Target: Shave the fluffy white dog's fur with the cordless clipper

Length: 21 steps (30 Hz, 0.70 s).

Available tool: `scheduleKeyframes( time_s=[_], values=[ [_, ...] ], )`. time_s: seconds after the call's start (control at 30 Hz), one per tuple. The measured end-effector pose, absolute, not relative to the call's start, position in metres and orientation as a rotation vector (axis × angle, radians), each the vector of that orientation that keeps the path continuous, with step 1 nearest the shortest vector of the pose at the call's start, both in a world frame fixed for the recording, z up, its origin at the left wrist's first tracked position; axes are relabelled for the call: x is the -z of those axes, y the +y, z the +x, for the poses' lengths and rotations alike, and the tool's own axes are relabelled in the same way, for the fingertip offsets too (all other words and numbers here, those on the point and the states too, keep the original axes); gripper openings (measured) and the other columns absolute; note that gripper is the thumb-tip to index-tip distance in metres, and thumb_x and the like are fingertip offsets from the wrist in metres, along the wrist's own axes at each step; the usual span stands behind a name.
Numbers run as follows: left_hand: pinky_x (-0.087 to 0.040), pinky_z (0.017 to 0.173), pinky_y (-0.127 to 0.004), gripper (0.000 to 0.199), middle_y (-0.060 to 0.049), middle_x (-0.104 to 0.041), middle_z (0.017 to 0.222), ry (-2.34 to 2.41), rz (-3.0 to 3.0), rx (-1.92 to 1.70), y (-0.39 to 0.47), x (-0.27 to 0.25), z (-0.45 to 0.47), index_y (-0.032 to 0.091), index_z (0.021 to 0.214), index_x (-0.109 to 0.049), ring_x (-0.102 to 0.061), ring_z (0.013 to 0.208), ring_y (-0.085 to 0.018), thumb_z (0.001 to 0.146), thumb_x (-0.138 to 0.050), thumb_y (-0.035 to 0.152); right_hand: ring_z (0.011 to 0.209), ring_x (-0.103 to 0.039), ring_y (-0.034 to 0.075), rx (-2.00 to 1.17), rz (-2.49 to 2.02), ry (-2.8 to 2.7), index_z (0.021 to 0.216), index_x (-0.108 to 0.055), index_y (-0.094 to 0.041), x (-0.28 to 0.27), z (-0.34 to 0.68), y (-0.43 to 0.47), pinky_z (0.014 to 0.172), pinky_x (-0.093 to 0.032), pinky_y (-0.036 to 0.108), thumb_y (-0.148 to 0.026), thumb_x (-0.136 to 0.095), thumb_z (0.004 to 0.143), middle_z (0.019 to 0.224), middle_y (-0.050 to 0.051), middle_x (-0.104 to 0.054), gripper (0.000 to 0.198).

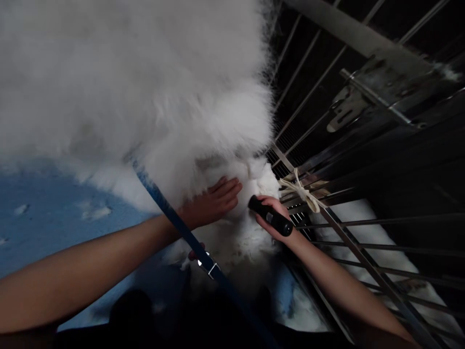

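Note:
Long white fur of a large animal (138, 82) fills the upper left and centre; no head shows. My left hand (221, 198) lies flat on a patch of the fur, fingers stretched out and holding nothing. To its right, my right hand (276, 206) is wrapped round a black cylindrical hand tool (271, 216), like a clipper, whose front end is close to the fur. Whether that end touches the fur, I cannot tell. A blue strap (170, 213) with a metal buckle (209, 265) runs from the fur down across my left wrist.
A metal barred cage (348, 230) stands along the right, with a latch (363, 102) above and a cream cloth tie (303, 194) knotted on its bars. Loose white tufts (96, 212) lie on the blue surface (43, 194) at left. White material (363, 228) shows behind the lower bars.

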State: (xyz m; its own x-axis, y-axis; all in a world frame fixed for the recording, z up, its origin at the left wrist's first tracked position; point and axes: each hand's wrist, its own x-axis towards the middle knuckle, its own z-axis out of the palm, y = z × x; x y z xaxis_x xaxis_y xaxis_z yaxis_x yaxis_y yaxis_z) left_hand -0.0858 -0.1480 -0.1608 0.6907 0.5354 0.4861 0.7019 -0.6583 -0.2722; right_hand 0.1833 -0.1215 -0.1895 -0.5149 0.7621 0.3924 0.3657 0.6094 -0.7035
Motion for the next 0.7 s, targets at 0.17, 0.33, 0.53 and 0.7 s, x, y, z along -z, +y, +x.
scheduleKeyframes(
  time_s=[0.17,0.33,0.53,0.7],
  values=[
    [-0.045,0.106,-0.042,0.014,-0.012,-0.07,0.122,-0.963,-2.463,0.547,-0.15,0.156,-0.079,0.015,0.096,-0.069,-0.061,0.119,-0.026,0.087,-0.058,0.011,0.108,-0.069,0.025,-0.706,-0.891,-2.136,0.108,-0.056,-0.027,0.173,0.183,-0.118,0.095,-0.056,0.044,-0.023,-0.072,0.08,0.115,0.009,-0.069,0.032],
    [-0.049,0.102,-0.038,0.025,-0.012,-0.07,0.119,-1.042,-2.365,0.516,-0.149,0.14,-0.07,0.011,0.114,-0.066,-0.065,0.111,-0.024,0.095,-0.051,0.014,0.114,-0.067,0.025,-0.57,-0.744,-2.177,0.116,-0.052,-0.029,0.147,0.169,-0.099,0.097,-0.055,0.045,-0.021,-0.072,0.08,0.122,0.01,-0.067,0.041],
    [-0.044,0.11,-0.037,0.03,-0.012,-0.067,0.126,-1.037,-2.389,0.51,-0.152,0.144,-0.078,0.009,0.122,-0.063,-0.059,0.122,-0.024,0.095,-0.052,0.017,0.114,-0.067,0.027,-0.487,-0.784,-2.155,0.113,-0.054,-0.028,0.132,0.168,-0.093,0.096,-0.056,0.049,-0.026,-0.071,0.083,0.122,0.011,-0.067,0.034],
    [-0.043,0.108,-0.038,0.018,-0.011,-0.07,0.115,-0.931,-2.481,0.528,-0.145,0.146,-0.079,0.013,0.102,-0.068,-0.062,0.115,-0.023,0.092,-0.053,0.01,0.111,-0.069,0.025,-0.443,-0.57,-2.198,0.116,-0.052,-0.03,0.121,0.155,-0.093,0.094,-0.058,0.043,-0.021,-0.071,0.082,0.122,0.01,-0.067,0.04]
  ],
)
